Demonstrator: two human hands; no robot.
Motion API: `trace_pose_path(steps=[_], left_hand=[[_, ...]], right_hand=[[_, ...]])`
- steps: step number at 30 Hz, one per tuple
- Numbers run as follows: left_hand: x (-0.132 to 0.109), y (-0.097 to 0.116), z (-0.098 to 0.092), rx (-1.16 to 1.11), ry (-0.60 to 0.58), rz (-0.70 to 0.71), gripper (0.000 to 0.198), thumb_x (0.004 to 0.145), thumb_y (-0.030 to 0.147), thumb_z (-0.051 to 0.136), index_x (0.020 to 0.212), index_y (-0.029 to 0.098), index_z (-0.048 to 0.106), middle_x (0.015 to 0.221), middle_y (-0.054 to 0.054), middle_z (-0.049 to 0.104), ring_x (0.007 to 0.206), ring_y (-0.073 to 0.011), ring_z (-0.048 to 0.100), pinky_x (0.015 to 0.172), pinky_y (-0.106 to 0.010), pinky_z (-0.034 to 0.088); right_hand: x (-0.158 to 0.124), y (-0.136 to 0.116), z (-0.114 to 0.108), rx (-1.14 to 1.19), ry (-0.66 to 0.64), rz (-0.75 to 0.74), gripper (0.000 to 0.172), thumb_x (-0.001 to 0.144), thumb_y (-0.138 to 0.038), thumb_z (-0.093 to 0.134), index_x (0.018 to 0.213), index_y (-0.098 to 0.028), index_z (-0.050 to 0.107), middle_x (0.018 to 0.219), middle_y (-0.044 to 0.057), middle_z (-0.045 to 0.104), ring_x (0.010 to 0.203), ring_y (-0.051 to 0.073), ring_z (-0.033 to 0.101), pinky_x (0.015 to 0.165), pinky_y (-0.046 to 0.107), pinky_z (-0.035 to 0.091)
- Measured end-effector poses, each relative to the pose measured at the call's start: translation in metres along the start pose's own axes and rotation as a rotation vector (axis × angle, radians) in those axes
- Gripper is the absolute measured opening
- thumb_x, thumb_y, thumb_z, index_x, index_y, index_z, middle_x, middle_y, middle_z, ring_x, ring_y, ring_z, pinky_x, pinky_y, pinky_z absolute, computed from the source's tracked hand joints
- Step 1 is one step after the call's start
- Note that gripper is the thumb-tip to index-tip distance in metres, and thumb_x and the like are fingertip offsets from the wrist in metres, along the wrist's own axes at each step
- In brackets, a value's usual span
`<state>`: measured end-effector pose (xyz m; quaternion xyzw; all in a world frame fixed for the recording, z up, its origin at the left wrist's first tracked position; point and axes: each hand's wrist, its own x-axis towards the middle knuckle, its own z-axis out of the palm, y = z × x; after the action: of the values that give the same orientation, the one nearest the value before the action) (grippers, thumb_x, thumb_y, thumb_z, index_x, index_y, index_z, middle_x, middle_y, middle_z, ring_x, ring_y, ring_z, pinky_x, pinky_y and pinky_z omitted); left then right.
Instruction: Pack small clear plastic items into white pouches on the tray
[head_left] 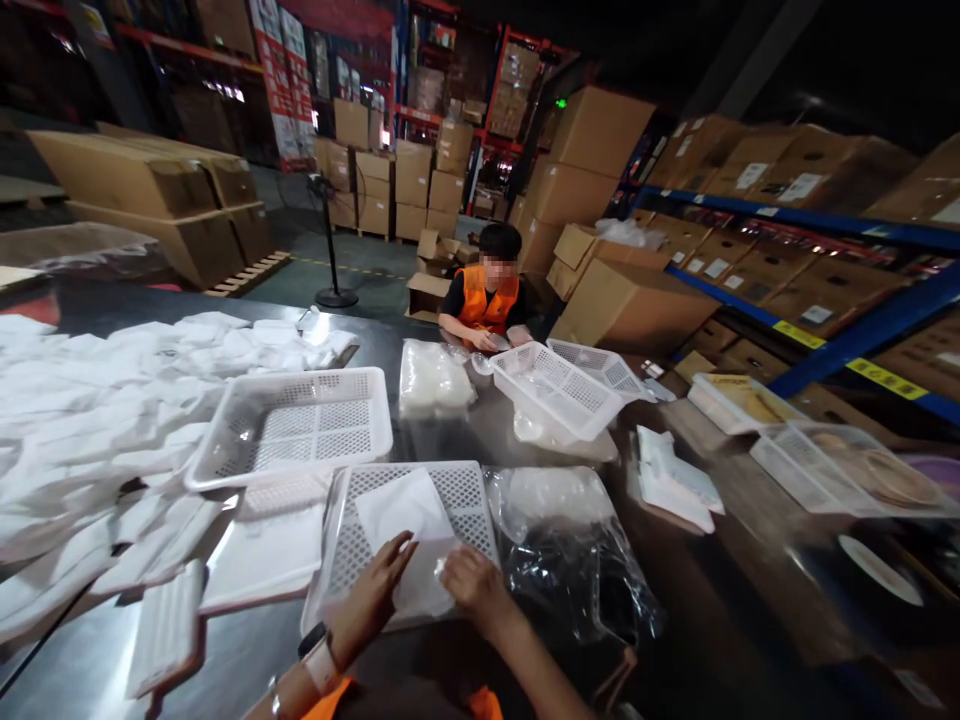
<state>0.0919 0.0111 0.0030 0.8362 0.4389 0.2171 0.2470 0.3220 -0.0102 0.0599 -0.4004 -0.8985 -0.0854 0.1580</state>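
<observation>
A flat white packet (409, 515), with a faint round outline in it, lies on an upturned white plastic basket (341, 555) in front of me. My right hand (476, 590) pinches the packet's lower right edge, where a small pale bit shows at the fingertips. At the packet's left edge is my left hand (375, 590), its fingers stretched and slightly apart, touching or nearly touching it. On that wrist sits a watch (319, 655). Right of the basket lies a clear plastic bag (562, 510) with whitish contents.
Many white packets (97, 420) are heaped at the left. An upright white basket (289, 425) stands behind my work. Across the table, a person in an orange vest (487, 300) handles clear items near a tilted basket (559, 390). A phone-like dark object (616, 600) lies at right.
</observation>
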Motion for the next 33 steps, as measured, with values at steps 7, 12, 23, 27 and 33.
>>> trace_pose_path(steps=[7,12,23,27,33], left_hand=[[0.007,0.022,0.022,-0.001,0.049,-0.109,0.087,0.066,-0.010,0.030,0.144,0.026,0.044,0.150,-0.007,0.046,0.140,-0.0201,0.040,0.115,-0.044,0.037],[0.012,0.032,0.018,-0.038,0.023,-0.086,0.078,0.076,-0.005,0.029,0.147,0.026,0.039,0.149,-0.007,0.046,0.140,-0.0215,0.039,0.116,-0.046,0.035],[0.027,0.058,-0.033,0.300,-0.041,-0.280,0.054,0.082,0.001,0.036,0.132,0.014,0.052,0.111,-0.014,0.060,0.087,-0.0232,0.064,0.070,-0.033,0.054],[0.061,0.054,-0.052,0.464,0.015,-0.232,0.042,0.082,0.001,0.043,0.120,0.014,0.056,0.111,-0.015,0.058,0.099,-0.0276,0.057,0.074,-0.036,0.050],[0.102,0.040,-0.048,0.378,-0.115,-0.069,0.025,0.087,0.001,0.042,0.092,0.013,0.062,0.094,-0.010,0.061,0.080,-0.0194,0.060,0.068,-0.029,0.049]], right_hand=[[0.024,-0.025,0.037,-0.278,-0.018,0.379,0.023,0.085,-0.001,0.052,0.083,-0.019,0.066,0.073,0.006,0.064,0.072,0.021,0.059,0.077,0.036,0.050],[0.029,-0.014,0.057,-0.041,0.013,0.231,0.017,0.090,-0.011,0.052,0.093,-0.015,0.067,0.080,0.007,0.067,0.079,0.020,0.061,0.076,0.033,0.050],[0.026,-0.007,0.083,0.041,0.163,0.118,0.015,0.096,-0.017,0.050,0.098,-0.014,0.065,0.096,0.009,0.072,0.100,0.020,0.066,0.095,0.041,0.049],[0.029,-0.008,0.082,0.008,0.224,0.006,0.016,0.094,-0.015,0.052,0.086,-0.016,0.066,0.091,0.007,0.072,0.094,0.020,0.066,0.086,0.039,0.053],[0.028,0.003,0.079,0.075,0.104,-0.098,0.022,0.095,-0.016,0.049,0.085,-0.020,0.068,0.085,0.004,0.071,0.091,0.015,0.066,0.083,0.029,0.057]])
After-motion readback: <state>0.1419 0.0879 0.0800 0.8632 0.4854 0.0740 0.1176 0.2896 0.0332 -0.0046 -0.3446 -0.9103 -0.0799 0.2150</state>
